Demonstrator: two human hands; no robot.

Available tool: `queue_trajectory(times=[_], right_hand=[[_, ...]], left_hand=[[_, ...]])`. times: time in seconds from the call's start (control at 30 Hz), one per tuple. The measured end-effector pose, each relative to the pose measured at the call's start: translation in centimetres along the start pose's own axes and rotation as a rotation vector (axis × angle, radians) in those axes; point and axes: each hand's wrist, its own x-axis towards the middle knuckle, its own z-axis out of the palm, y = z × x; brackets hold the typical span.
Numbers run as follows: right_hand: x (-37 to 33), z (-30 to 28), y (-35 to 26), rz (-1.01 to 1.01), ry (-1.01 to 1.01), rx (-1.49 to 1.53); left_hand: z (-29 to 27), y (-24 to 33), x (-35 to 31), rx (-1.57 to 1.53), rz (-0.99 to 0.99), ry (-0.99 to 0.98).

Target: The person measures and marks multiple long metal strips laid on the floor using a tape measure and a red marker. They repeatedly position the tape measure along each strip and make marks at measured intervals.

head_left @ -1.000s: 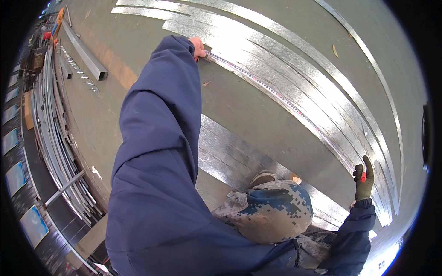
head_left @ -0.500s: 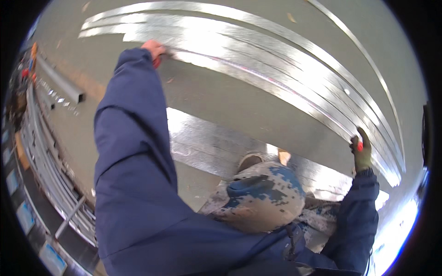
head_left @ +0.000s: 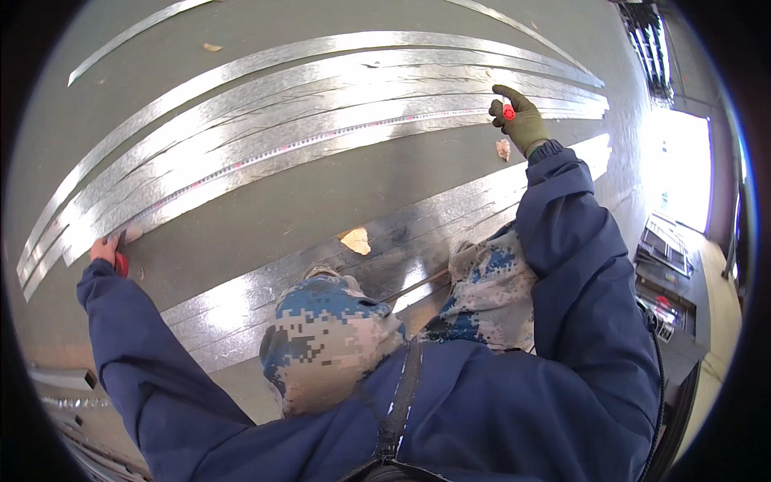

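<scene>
At the far left, my left hand (head_left: 103, 251) closes around a red tape measure (head_left: 121, 264) at the end of the metal strips. The white tape blade (head_left: 301, 144) stretches from there along the nearest shiny metal strip (head_left: 265, 167) toward the right. My right hand (head_left: 524, 127), in an olive-green glove, is over the strips near the right part of the blade. Its fingers are curled around a red-ended, pen-like marker (head_left: 508, 112), seen nearly end-on. Whether that hand also touches the blade I cannot tell.
More metal sheet (head_left: 221, 309) lies under and beside my knees. Beyond the strips are a separate narrow strip (head_left: 136, 36) and grey floor (head_left: 257, 16). A dry leaf (head_left: 355, 240) lies before my knees. Grey square tubing (head_left: 63, 377) sits at lower left; a bright doorway (head_left: 683, 169) is at right.
My view has swung to the right, so the strips and both hands appear shifted left. The left hand stays at the strips' left end; both hands keep hold of their things.
</scene>
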Motion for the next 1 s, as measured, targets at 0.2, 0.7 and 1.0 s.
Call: queue_trajectory(times=[0.2, 0.7, 1.0], right_hand=[[-1.8, -4.7, 4.4, 0.143, 0.132, 0.103], [-6.8, -7.2, 16.4, 0.501, 0.221, 0.219], [-7.0, -3.2, 14.9, 0.342, -0.061, 0.308]], left_hand=[[-0.3, 0.7, -3.7, -0.065, 0.105, -0.182], [-11.8, 22.0, -14.5, -0.481, 0.006, -0.687], [-14.3, 50.8, -18.0, -0.592, 0.591, -0.721]])
